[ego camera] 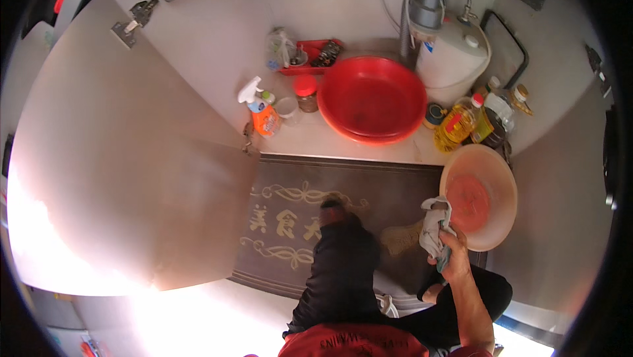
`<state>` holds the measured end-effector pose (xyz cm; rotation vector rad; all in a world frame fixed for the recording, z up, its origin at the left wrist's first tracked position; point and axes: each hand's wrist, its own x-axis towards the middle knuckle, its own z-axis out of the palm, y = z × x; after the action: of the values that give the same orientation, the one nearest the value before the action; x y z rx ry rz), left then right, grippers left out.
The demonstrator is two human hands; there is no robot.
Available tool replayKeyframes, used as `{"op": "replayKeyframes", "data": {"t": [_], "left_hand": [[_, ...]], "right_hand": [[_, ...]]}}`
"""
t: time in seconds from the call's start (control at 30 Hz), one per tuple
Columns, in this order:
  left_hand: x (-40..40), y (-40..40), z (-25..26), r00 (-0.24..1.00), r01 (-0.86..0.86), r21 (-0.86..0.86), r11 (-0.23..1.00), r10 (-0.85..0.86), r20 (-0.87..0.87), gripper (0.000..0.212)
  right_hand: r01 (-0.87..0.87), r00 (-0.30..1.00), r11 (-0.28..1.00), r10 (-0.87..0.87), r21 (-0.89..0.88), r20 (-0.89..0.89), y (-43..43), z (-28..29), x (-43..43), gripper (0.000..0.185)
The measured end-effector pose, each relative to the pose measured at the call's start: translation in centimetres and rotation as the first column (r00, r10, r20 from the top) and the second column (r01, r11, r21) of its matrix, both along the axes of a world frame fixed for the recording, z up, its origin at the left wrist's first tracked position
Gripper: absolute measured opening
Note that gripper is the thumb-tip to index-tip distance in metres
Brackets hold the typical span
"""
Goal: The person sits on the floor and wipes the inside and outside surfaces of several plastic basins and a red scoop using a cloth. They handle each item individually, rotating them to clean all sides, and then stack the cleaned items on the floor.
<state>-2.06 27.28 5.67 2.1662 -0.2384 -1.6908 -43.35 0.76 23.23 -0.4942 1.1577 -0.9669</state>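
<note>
My right hand [454, 252] grips a crumpled white and green cloth [435, 228]. In this view the cloth overlaps the left rim of a pale plastic basin [503, 203] that has a pinkish-red bottom. Whether cloth and basin touch, I cannot tell. My left hand is out of view. Before me, an open cabinet holds stacked red plastic basins [371, 94] on its floor [306, 141]. An orange spray bottle [265, 119] with a white trigger stands at the left, beside a clear plastic cup [287, 108] and a red-lidded jar [306, 93].
A cabinet door [138, 159] hangs open on the left. Oil bottles [455, 127] stand at the right, near a white tank [450, 60] and a grey drain pipe [428, 0]. A red tray [316, 52] lies behind. My leg [343, 263] extends over a dark floor mat [277, 198] bearing writing.
</note>
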Motion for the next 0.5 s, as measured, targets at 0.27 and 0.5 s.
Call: {"op": "replayKeyframes", "data": {"t": [0.27, 0.5], "left_hand": [[0.9, -1.3, -0.6, 0.998, 0.058, 0.002, 0.998, -0.058, -0.005, 0.039], [1.4, -2.3, -0.6, 0.994, 0.112, 0.027, 0.993, -0.112, -0.009, 0.04]], "right_hand": [[-0.031, 0.973, 0.966, 0.087, 0.257, -0.211, 0.6, -4.0, -2.3, 0.041], [0.322, 0.946, 0.773, -0.277, 0.546, -0.166, 2.4, -12.4, -5.4, 0.017]]}}
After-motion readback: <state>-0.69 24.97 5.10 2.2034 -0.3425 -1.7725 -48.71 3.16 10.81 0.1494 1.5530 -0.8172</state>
